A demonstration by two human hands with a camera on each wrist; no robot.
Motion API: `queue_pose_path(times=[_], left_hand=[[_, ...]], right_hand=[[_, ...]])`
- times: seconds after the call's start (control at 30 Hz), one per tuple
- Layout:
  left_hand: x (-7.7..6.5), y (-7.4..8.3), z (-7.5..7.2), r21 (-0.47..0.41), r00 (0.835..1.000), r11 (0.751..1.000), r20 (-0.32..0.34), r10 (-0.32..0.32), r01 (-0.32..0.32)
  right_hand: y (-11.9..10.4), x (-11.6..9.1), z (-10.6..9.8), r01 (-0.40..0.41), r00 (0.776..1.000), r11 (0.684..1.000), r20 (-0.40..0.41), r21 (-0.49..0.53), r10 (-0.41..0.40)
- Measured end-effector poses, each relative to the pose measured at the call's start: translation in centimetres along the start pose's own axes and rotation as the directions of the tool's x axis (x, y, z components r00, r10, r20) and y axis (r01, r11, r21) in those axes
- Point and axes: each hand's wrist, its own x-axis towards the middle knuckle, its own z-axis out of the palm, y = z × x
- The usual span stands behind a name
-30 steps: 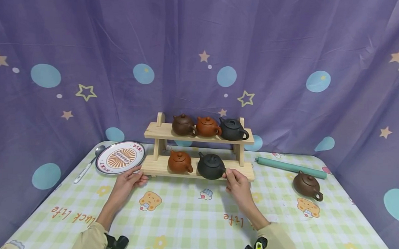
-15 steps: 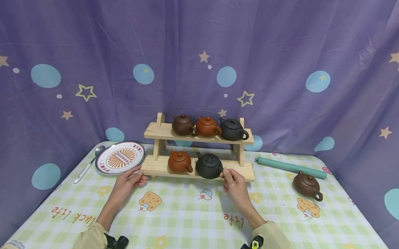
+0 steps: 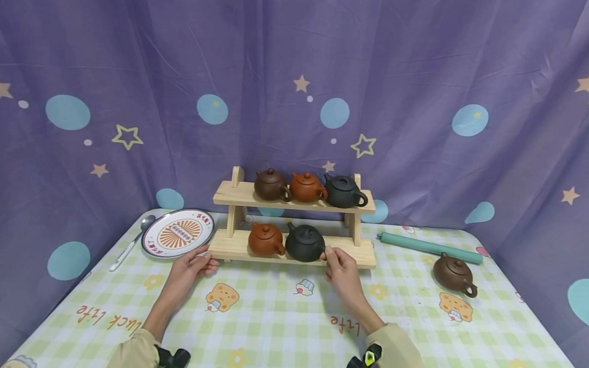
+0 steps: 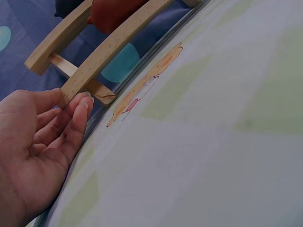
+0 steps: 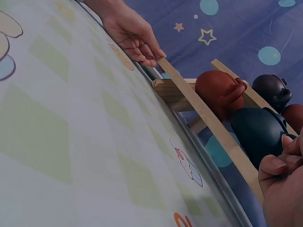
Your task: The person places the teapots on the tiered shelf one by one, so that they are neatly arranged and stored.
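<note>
A two-tier wooden display rack (image 3: 231,248) stands at the back of the table. My right hand (image 3: 345,277) pinches the handle of a black teapot (image 3: 305,244) at the lower board, and most of that handle is hidden by my fingers. Close on its left sits an orange teapot (image 3: 265,240), spout up and handle to the right. My left hand (image 3: 186,269) holds the left end of the lower board; in the left wrist view the thumb lies over the board's end (image 4: 78,90) and the fingers come from below.
On the upper board stand a brown teapot (image 3: 270,185), another orange teapot (image 3: 305,188) and another black teapot (image 3: 342,191). A plate (image 3: 148,238) and a spoon (image 3: 126,251) lie left. To the right are a green rolled stick (image 3: 428,247) and a brown teapot (image 3: 452,273).
The black teapot has shifted left along the lower board, narrowing the gap to the orange teapot. My right hand has moved left with it; my left hand keeps its place.
</note>
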Motion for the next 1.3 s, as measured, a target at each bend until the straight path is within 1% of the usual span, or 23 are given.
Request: queue_pose_path(times=[0.4, 0.6, 0.93, 1.17, 1.3], left_hand=[[-0.1, 0.1, -0.1, 0.006, 1.000, 1.000, -0.006, -0.022, 0.022], [-0.1, 0.2, -0.1, 0.012, 1.000, 1.000, -0.002, -0.012, 0.012], [0.0, 0.1, -0.1, -0.001, 1.000, 1.000, 0.002, 0.005, -0.005], [-0.1, 0.2, 0.0, 0.021, 1.000, 1.000, -0.001, -0.008, 0.008], [-0.1, 0.1, 0.0, 0.024, 1.000, 1.000, -0.003, -0.018, 0.019]], right_hand=[[0.1, 0.1, 0.7, -0.028, 1.000, 0.999, -0.003, 0.023, 0.028], [0.2, 0.1, 0.8, -0.027, 1.000, 0.999, -0.011, 0.022, 0.027], [0.2, 0.1, 1.1, -0.019, 1.000, 1.000, -0.012, 0.017, 0.019], [0.3, 0.2, 1.1, -0.028, 1.000, 0.999, -0.014, 0.025, 0.028], [0.3, 0.2, 1.1, -0.040, 0.999, 0.999, -0.003, 0.032, 0.040]])
